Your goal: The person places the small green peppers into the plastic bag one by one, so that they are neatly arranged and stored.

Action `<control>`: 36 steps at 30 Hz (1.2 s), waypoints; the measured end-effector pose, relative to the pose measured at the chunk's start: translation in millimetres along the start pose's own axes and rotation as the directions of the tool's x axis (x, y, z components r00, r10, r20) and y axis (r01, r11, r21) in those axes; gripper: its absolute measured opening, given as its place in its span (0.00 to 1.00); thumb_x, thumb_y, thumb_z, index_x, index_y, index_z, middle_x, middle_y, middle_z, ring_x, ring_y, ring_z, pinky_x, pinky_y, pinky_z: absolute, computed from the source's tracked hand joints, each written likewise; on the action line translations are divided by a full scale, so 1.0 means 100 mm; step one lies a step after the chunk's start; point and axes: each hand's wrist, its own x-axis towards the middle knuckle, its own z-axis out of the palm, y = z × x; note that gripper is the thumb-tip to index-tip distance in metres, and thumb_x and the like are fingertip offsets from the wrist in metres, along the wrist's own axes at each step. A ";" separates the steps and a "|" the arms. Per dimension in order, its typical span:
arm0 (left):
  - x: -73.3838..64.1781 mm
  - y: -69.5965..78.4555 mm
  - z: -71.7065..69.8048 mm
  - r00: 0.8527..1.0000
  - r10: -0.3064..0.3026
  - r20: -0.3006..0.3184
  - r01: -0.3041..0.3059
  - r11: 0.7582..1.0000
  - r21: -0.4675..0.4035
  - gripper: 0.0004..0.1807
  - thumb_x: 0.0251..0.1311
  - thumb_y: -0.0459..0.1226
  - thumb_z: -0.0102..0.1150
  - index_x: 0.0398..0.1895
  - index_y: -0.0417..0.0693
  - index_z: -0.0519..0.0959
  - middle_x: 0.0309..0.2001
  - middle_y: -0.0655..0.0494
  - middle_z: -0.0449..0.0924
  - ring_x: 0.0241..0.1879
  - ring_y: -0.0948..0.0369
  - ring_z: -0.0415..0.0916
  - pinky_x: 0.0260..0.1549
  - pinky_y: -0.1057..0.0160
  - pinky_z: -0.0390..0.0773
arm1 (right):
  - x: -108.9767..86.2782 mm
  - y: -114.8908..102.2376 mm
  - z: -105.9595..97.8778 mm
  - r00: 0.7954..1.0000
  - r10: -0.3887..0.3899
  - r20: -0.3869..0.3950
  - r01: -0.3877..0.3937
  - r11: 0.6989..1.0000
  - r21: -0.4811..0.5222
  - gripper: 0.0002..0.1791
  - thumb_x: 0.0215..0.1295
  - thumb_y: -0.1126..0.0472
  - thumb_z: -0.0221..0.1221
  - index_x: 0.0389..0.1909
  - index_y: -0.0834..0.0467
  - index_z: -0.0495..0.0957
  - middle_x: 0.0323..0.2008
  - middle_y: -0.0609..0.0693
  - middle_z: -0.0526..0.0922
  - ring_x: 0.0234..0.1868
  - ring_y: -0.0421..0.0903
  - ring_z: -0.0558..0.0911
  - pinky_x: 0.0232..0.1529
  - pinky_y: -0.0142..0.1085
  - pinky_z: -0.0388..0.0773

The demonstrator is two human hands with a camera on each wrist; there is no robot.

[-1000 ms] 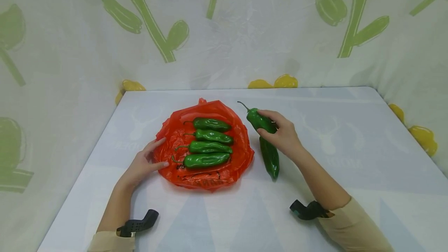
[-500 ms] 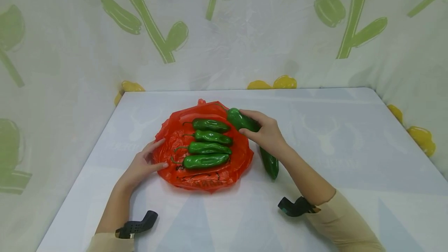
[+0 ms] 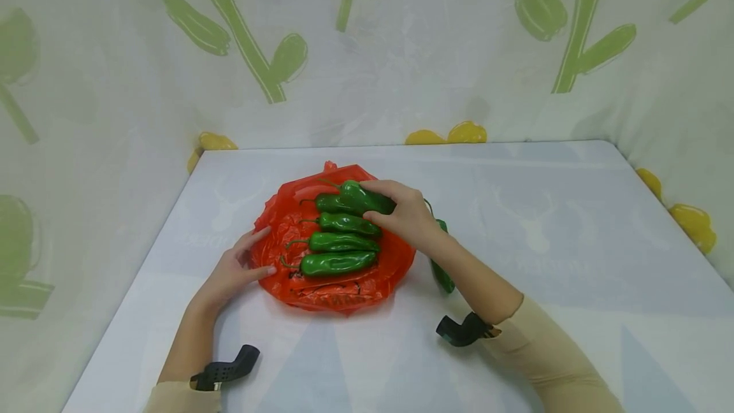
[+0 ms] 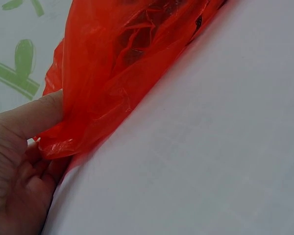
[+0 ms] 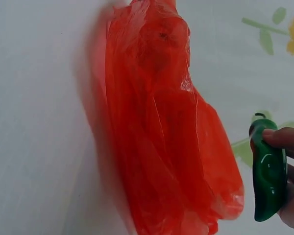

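Note:
A red plastic bag (image 3: 395, 253) lies spread with its mouth open, several long green peppers (image 3: 338, 264) lying in a row on it. My right hand (image 3: 410, 212) pinches another green pepper (image 3: 357, 193) between thumb and fingers, over the far end of the row. In the right wrist view this pepper (image 5: 269, 176) appears beyond the red bag (image 5: 152, 122). At the bag's left edge my left hand (image 3: 232, 273) grips the plastic; its wrist view shows the red bag (image 4: 98, 88) between thumb and fingers.
One more green pepper (image 3: 443, 277) lies on the white table (image 3: 573, 349), right of the bag and partly hidden by my right forearm. A pale curtain with green plant prints (image 3: 447, 69) hangs behind the table.
My right hand has carried the pepper leftward from the bag's right side to above the far end of the row. The left hand has stayed at the bag's edge.

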 end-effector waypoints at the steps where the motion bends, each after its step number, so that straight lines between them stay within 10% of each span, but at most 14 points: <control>1: 0.00 0.00 0.00 1.000 0.002 -0.001 -0.002 1.000 0.002 0.45 0.52 0.44 0.68 0.72 0.53 0.57 0.74 0.43 0.46 0.72 0.43 0.41 0.60 0.37 0.61 | 0.02 -0.01 0.02 1.000 -0.008 0.005 0.008 1.000 -0.004 0.27 0.54 0.66 0.67 0.57 0.61 0.75 0.55 0.55 0.79 0.57 0.50 0.77 0.55 0.41 0.76; 15: -0.01 0.00 -0.01 1.000 0.001 0.000 -0.001 1.000 0.015 0.44 0.52 0.43 0.67 0.72 0.52 0.57 0.74 0.42 0.46 0.72 0.42 0.42 0.61 0.38 0.59 | 0.25 0.01 0.35 0.987 -0.115 0.111 0.122 0.991 -0.057 0.25 0.55 0.70 0.65 0.57 0.62 0.75 0.55 0.55 0.79 0.58 0.49 0.76 0.58 0.37 0.74; 36: -0.01 0.00 0.00 1.000 0.009 0.004 -0.009 1.000 0.015 0.44 0.53 0.43 0.67 0.72 0.51 0.57 0.74 0.42 0.46 0.72 0.42 0.42 0.62 0.38 0.59 | 0.40 0.25 0.57 0.984 -0.038 0.176 0.060 0.991 -0.118 0.23 0.60 0.70 0.60 0.59 0.61 0.74 0.58 0.56 0.76 0.60 0.51 0.73 0.60 0.41 0.71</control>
